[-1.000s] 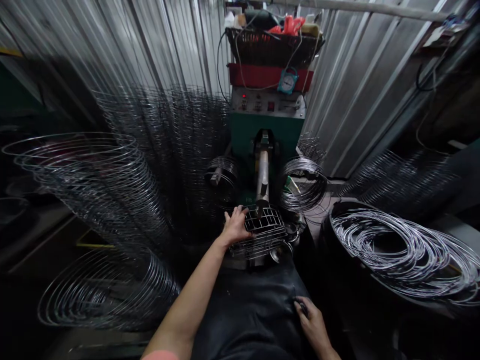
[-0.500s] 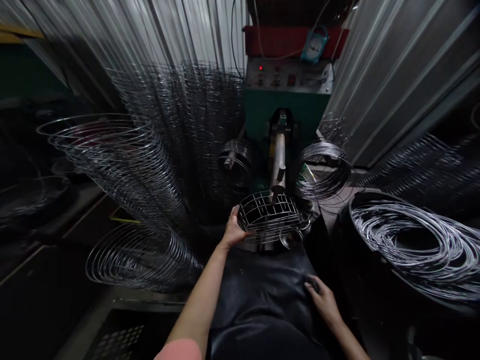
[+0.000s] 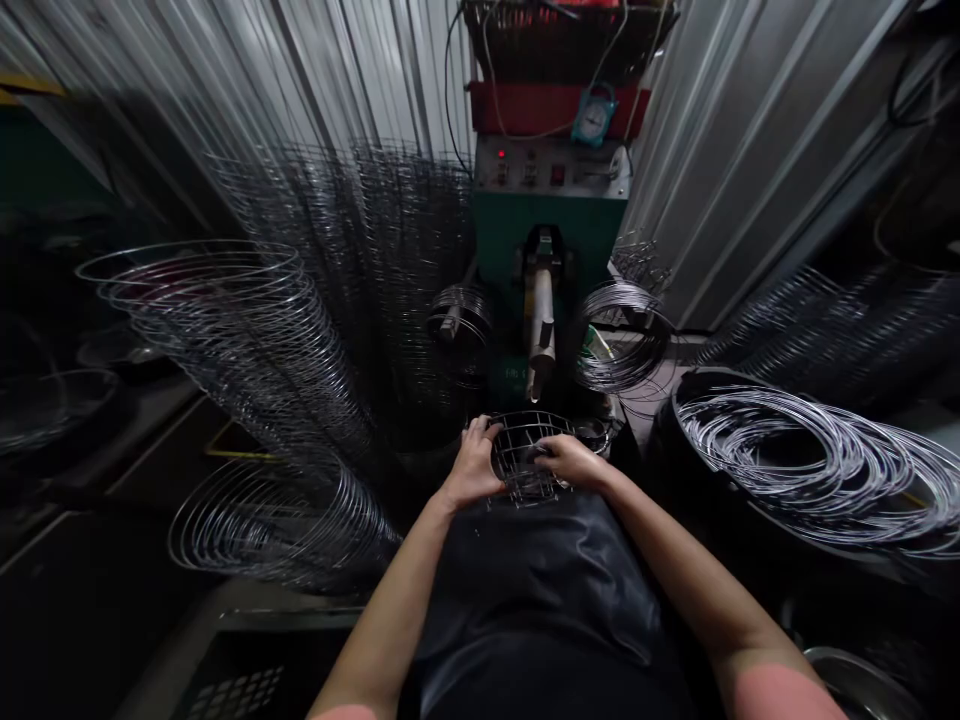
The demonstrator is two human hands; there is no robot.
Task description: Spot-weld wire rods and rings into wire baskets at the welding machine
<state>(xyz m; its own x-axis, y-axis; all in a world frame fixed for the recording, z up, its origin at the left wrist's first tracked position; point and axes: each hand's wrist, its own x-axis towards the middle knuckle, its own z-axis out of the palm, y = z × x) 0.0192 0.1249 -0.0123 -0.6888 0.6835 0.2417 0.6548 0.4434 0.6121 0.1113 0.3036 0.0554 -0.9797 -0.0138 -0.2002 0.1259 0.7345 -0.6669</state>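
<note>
In the head view a round wire basket (image 3: 525, 440) sits tilted above the dark apron (image 3: 547, 570), below the welding machine's metal arm. My left hand (image 3: 476, 462) is closed on the basket's left side. At the basket's inner right side is my right hand (image 3: 568, 460), its fingers pinched together over the wires on something I cannot make out. The machine's electrode tip (image 3: 535, 385) stands just above and behind the basket, apart from it.
Tall stacks of wire rings (image 3: 247, 320) stand at the left. A black tub (image 3: 686, 385) of loose wire rings is at the right. Wire coils (image 3: 622, 335) hang beside the green machine (image 3: 495, 220). A dark crate (image 3: 262, 620) lies at the lower left.
My right hand has moved up and left from the apron to the basket. The basket has come down, away from the machine's arm, and its tilt has changed. The camera view has shifted.
</note>
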